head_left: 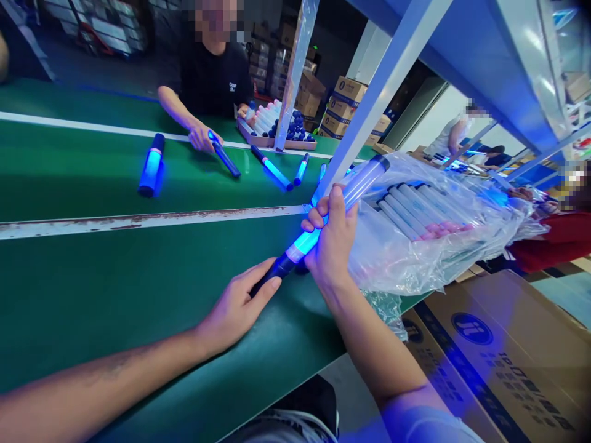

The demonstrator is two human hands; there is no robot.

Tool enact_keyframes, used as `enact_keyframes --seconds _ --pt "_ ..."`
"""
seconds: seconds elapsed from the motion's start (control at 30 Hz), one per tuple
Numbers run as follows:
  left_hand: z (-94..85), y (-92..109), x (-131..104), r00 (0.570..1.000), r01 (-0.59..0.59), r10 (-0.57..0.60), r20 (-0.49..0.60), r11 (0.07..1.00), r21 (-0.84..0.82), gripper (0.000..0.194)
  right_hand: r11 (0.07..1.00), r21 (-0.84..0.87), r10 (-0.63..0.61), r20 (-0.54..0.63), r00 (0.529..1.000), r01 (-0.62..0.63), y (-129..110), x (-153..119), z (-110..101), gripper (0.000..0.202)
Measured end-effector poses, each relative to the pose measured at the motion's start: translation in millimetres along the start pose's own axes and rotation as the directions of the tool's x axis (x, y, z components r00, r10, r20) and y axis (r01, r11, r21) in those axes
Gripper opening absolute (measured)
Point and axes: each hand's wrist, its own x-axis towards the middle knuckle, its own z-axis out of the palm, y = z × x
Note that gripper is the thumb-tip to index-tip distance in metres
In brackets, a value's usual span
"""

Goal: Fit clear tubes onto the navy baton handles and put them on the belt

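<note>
A light stick (303,244) glows blue at its lower part and slants up to the right, its clear tube ending in a dark cap. Around its black handle my left hand (249,295) is closed. My right hand (335,234) grips the clear tube higher up, thumb on top. Just right of that hand lies a plastic bag (392,264) of clear tubes with dark and pink ends. Both hands are above the green table (161,283).
Across the table a person (210,80) holds a dark stick. Several glowing sticks (152,166) lie on the far side. A metal post (369,92) rises beside my right hand. Cardboard boxes (503,332) stand at the lower right; a tray (295,145) of parts sits farther back.
</note>
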Motion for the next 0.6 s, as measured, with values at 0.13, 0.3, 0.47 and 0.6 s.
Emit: enact_keyframes --seconds 0.13,0.3,0.47,0.6 --pt "0.1 -0.1 -0.5 1.0 0.001 -0.001 0.015 1.0 -0.01 0.057 0.999 -0.04 -0.014 -0.039 0.999 0.013 -0.2 -2.6 4.3 0.024" --pt "-0.5 1.4 0.6 0.995 0.036 -0.027 0.092 0.995 -0.09 0.063 1.0 -0.007 -0.018 0.054 0.998 0.019 3.1 -6.5 8.1 0.022" --pt "-0.5 -4.8 0.7 0.987 -0.012 0.041 0.153 0.982 -0.187 0.054 0.999 -0.005 -0.037 0.189 0.981 0.038 -13.0 -5.9 17.5 0.022" --pt "-5.3 -3.0 1.7 0.955 -0.088 0.135 0.265 0.979 -0.183 0.041 0.99 -0.093 -0.063 0.36 0.931 0.103 -43.7 -6.1 28.2 0.029"
